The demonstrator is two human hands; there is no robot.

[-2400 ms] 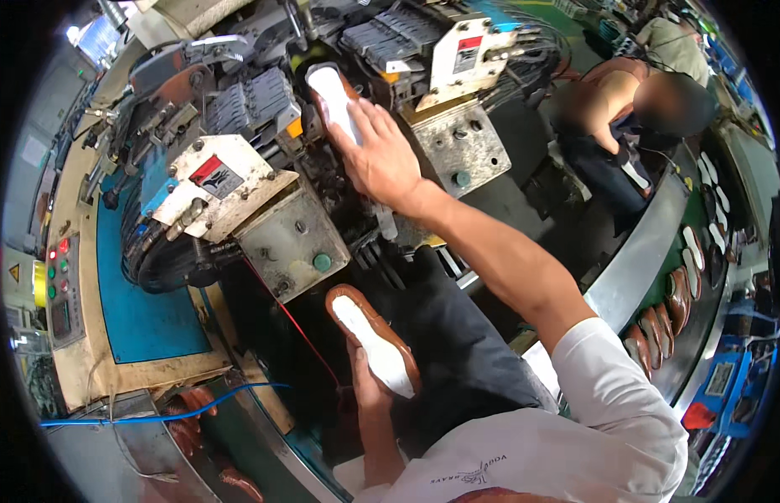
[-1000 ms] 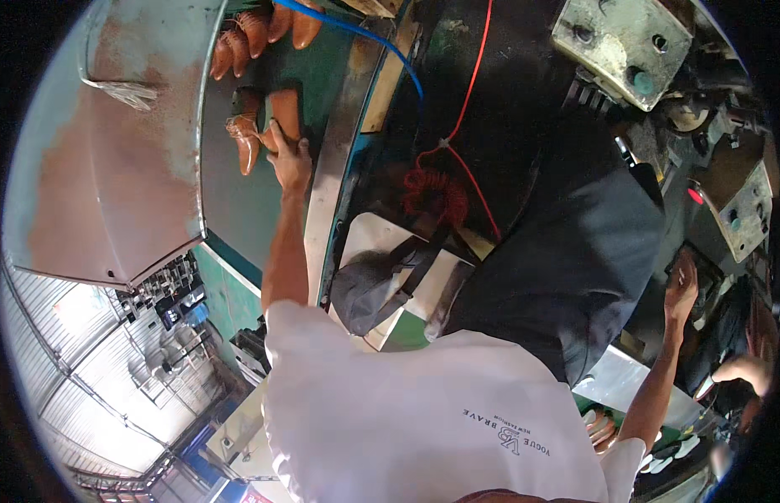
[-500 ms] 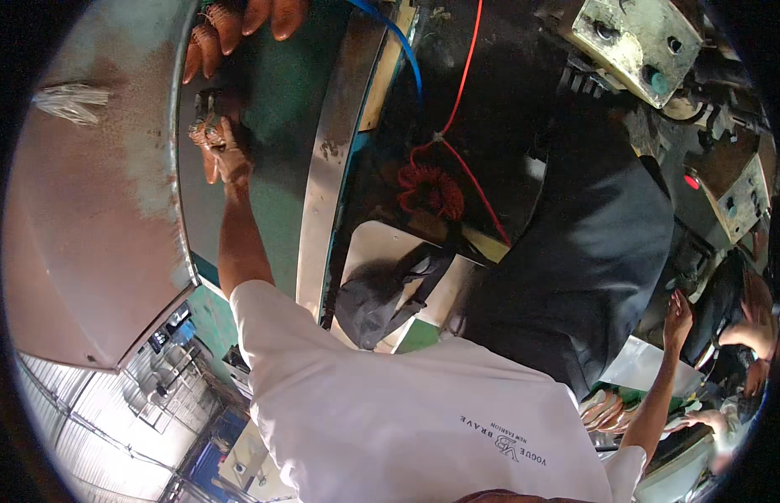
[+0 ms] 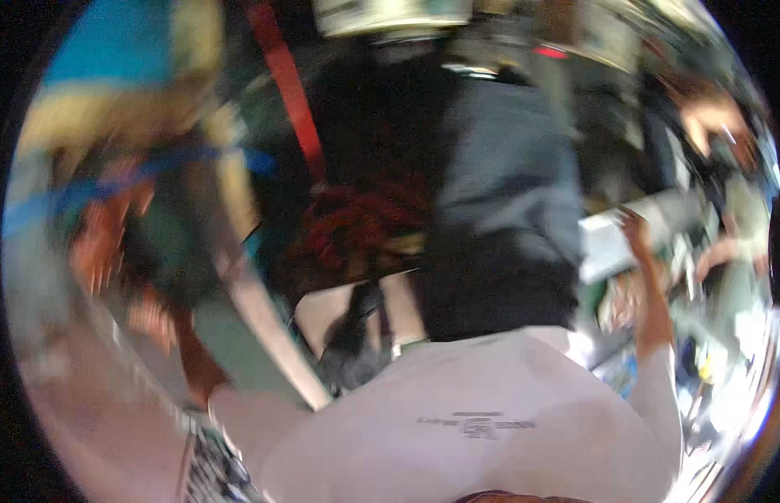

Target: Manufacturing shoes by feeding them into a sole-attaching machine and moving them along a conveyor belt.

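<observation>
A white cotton T-shirt (image 4: 474,461) is seen nearest, with dark grey cloth trousers (image 4: 515,193) stretched out beyond it, and everything is smeared by motion. Beside the trousers, a pale flat panel (image 4: 323,310) is partly covered by a limp black cloth bag (image 4: 352,335). To the left, a flat green surface (image 4: 230,335) is edged by a long pale strip (image 4: 268,314). Over it the left hand (image 4: 162,323) is held, beside or on a reddish-brown blur — whether a shoe is gripped cannot be told. Reddish-brown, leather-looking shoes (image 4: 103,239) are grouped just past that hand, and are crossed by a blue flexible hose (image 4: 130,178). At the right, the right hand (image 4: 633,228) is held near a whitish, flat-topped ledge (image 4: 603,247); its fingers are too blurred for its grip to be told. Farther off, a tangled dark-red coiled hose (image 4: 365,222) is seen on the dark floor area. At the far edge, a bright blue panel (image 4: 113,42) is bordered by tan wood, a beige metal block (image 4: 394,15) is set at the top, and a bent-over co-worker (image 4: 708,121) is glimpsed at the upper right.
</observation>
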